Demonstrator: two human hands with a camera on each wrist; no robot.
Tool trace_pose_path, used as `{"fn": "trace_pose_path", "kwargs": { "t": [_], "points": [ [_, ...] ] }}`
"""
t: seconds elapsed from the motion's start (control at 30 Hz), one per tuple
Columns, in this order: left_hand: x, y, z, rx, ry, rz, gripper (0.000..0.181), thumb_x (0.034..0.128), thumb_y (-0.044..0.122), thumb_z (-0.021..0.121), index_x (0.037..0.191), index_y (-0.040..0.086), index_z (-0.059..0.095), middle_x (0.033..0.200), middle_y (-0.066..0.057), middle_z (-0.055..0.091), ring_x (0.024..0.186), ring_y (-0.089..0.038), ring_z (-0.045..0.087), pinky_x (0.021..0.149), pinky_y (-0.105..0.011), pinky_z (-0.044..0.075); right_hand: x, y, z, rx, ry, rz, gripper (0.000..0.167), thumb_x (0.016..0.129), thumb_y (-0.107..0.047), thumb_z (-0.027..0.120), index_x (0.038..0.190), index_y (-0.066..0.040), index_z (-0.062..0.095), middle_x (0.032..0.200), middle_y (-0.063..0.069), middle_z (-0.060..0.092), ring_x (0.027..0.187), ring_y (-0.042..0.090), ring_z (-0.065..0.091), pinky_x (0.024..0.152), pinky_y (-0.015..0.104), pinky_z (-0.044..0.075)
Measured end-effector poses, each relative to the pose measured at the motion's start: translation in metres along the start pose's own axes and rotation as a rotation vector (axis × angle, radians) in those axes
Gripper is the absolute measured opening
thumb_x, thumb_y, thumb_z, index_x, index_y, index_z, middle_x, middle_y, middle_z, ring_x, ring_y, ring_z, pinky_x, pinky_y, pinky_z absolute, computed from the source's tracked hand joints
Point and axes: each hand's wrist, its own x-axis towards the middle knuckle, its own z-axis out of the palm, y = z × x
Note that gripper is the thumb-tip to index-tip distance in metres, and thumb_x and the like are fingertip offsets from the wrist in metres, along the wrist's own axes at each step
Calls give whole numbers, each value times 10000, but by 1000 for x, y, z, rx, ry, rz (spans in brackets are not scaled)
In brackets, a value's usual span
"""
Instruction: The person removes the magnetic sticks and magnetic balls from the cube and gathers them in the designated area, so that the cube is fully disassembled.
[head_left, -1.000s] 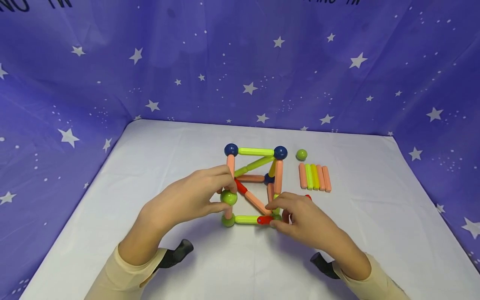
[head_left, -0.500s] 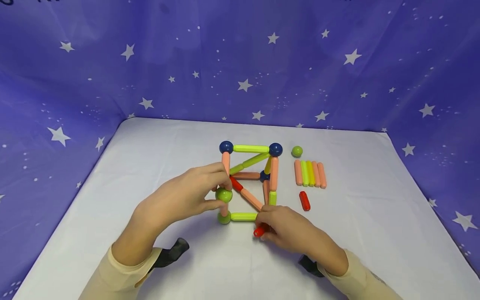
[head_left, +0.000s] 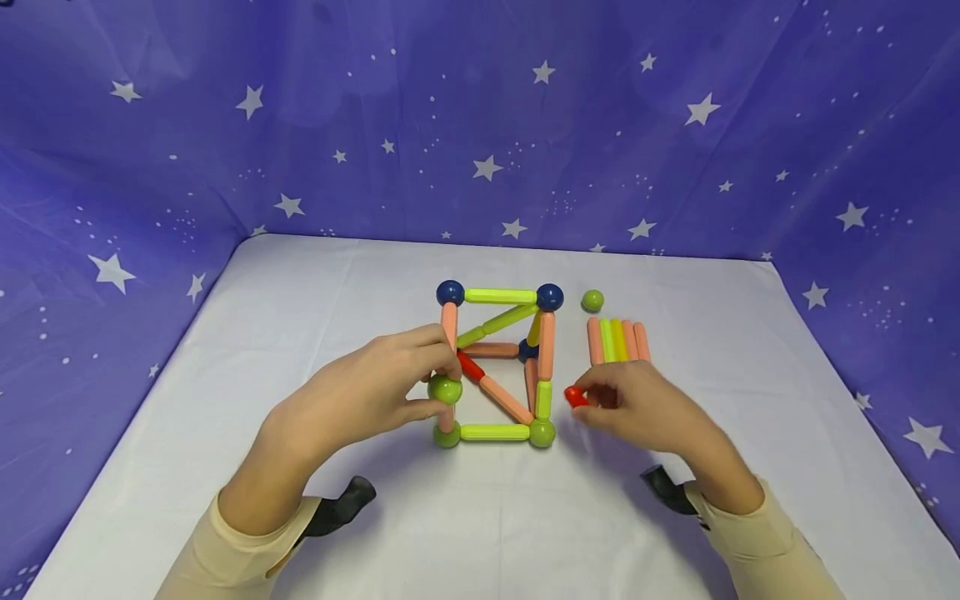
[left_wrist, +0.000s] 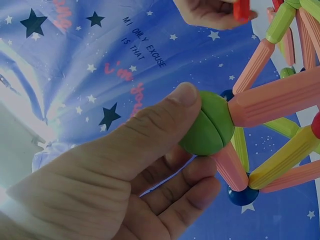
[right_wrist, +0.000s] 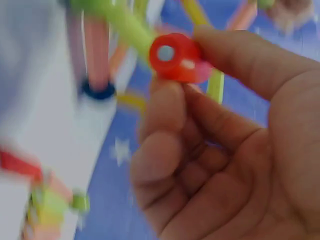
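Observation:
My left hand (head_left: 375,383) pinches a green ball (head_left: 445,389) at the upper near-left corner of a frame built from magnetic sticks and balls. In the left wrist view, the thumb lies on that green ball (left_wrist: 207,125), where peach sticks (left_wrist: 275,97) join it. To the right of the frame, my right hand (head_left: 652,408) pinches a short red magnetic stick (head_left: 575,396) between thumb and fingers. The right wrist view shows this red stick (right_wrist: 182,57) end-on, a silvery magnet at its tip. A green ball (head_left: 542,432) forms the near-right corner, apart from my right hand.
Behind the right hand lies a row of several peach, green and yellow sticks (head_left: 617,340). A loose green ball (head_left: 592,301) sits beyond them. Another red stick (right_wrist: 20,165) lies near the row, blurred. Dark blue balls (head_left: 550,297) form the frame's far corners.
My right hand, with the red stick, has pulled from the near-right green ball toward me, then swung right and away, over the other red stick. The left hand keeps its hold.

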Motion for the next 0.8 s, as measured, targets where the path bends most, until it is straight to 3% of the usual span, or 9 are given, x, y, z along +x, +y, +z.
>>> {"fn": "trace_pose_path", "kwargs": {
  "t": [0.13, 0.23, 0.53, 0.8],
  "points": [
    [0, 1, 0, 9, -3, -6, 324, 713, 355, 834, 925, 205, 641, 962, 115, 526, 788, -37, 509, 670, -215, 465, -4, 29, -20, -38, 22, 201, 246, 850, -230, 752, 1034, -74, 699, 714, -46, 597, 638, 148, 519, 555, 301, 439],
    [0, 0, 0, 7, -3, -1, 322, 716, 354, 831, 926, 202, 640, 963, 113, 525, 790, -38, 509, 670, -214, 465, -4, 47, -23, -51, -8, 290, 310, 864, -245, 729, 1070, -16, 688, 728, -29, 624, 652, 161, 534, 579, 320, 449],
    [-1, 0, -1, 0, 3, -1, 318, 723, 358, 827, 921, 205, 631, 963, 112, 521, 789, -36, 509, 668, -215, 463, 3, 72, -12, -9, -107, 394, 262, 866, -245, 727, 976, -8, 715, 761, 23, 651, 664, 185, 560, 594, 329, 475],
    [-1, -1, 0, 11, -2, -1, 304, 730, 353, 826, 907, 212, 623, 954, 117, 515, 791, -34, 506, 674, -212, 461, 5, 73, -8, 37, -108, 450, 233, 879, -256, 718, 938, -31, 716, 702, 37, 640, 610, 186, 549, 558, 327, 453]
  ]
}}
